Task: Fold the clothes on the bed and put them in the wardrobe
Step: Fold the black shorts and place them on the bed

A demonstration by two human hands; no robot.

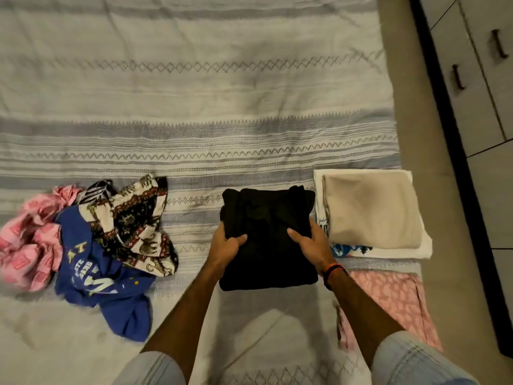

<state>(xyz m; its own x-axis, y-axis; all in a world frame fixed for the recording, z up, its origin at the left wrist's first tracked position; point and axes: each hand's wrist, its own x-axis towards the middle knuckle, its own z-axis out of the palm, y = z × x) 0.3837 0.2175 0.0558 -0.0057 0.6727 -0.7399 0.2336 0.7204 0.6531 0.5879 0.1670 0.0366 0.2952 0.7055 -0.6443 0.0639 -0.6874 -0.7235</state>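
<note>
Bedspread: folded stack at right; both hands grip black garment; 3 unfolded clothes left, wardrobe unused.

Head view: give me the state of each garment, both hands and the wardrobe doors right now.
black garment: folded, held at both sides
left hand: grips its left edge
right hand: grips its right edge
beige cloth: folded, on top of the stack
white cloth: folded, beneath the beige one
blue T-shirt: crumpled, unfolded
patterned garment: crumpled, on the blue one
pink garment: crumpled
wardrobe doors: closed
</note>
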